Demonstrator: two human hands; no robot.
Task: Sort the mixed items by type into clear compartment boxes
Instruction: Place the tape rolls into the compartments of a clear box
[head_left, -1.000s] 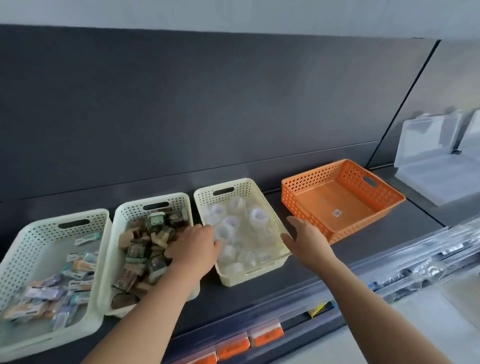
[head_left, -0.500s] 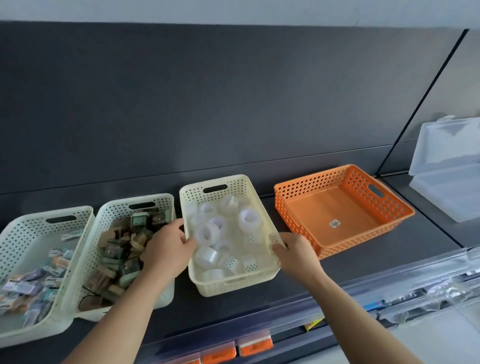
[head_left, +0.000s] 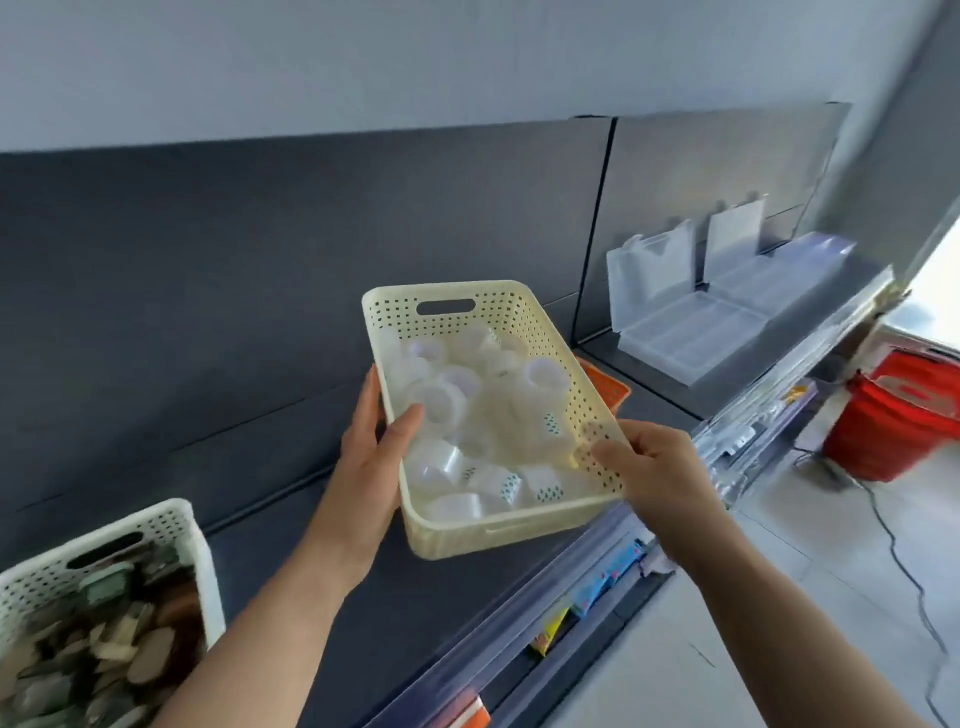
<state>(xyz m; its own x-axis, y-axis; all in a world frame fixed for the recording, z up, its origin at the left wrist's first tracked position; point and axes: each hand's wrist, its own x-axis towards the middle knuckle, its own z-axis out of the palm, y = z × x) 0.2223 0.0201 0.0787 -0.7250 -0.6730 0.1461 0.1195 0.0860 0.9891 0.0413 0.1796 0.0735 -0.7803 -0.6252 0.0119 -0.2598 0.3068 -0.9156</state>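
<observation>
The basket (head_left: 498, 535) holds tape rolls (head_left: 441, 405), a second basket (head_left: 171, 525) left, compartment boxes (head_left: 691, 332) behind right.

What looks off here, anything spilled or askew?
Nothing has spilled. The cream basket is in the air, gripped at its sides by the left hand and right hand, and skewed relative to the shelf. Its clear tape rolls lie jumbled, all inside. Motion blur hides any finer damage.

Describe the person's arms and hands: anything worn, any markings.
Left forearm and right forearm are bare; no sleeves in view. Left hand and right hand wear no gloves, rings, watch or bands; no markings show.
</observation>
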